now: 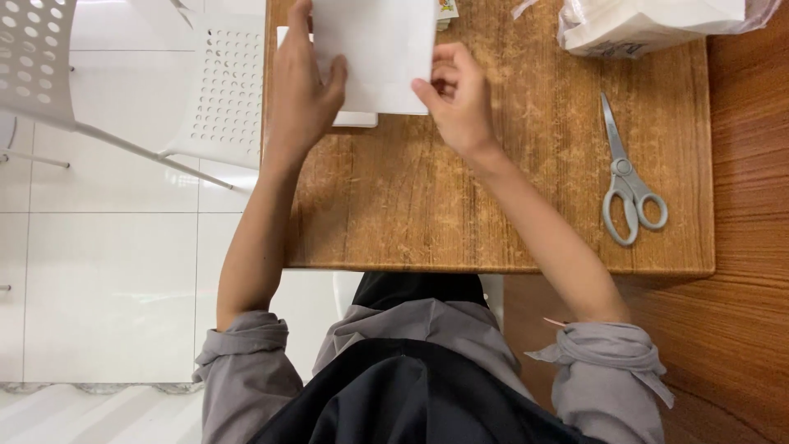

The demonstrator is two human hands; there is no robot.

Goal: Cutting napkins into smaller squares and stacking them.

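At the upper left of the frame you can see a white plastic chair (222, 82) with lots of little holes, standing on a white tiled floor (107, 271). Next to it is your wooden table (411, 214), which fills the middle of the frame. Your left hand (300, 86) is in the upper middle, lying flat on a white sheet of paper (382, 49). Its fingers are stretched out and close together, and the thumb sticks out to the side and presses on the paper. The paper lies at the top edge of the frame, on the far part of the table, and 1 more white sheet (355, 119) peeks out from under it. Just to the right, your right hand (460, 99) pinches the lower right corner of the paper, with the fingers curled in and shut on it. Farther right, well apart from your hands, grey scissors (629, 185) lie closed on the table. At the upper right of the frame sits a clear plastic bag (649, 25) with white things inside.
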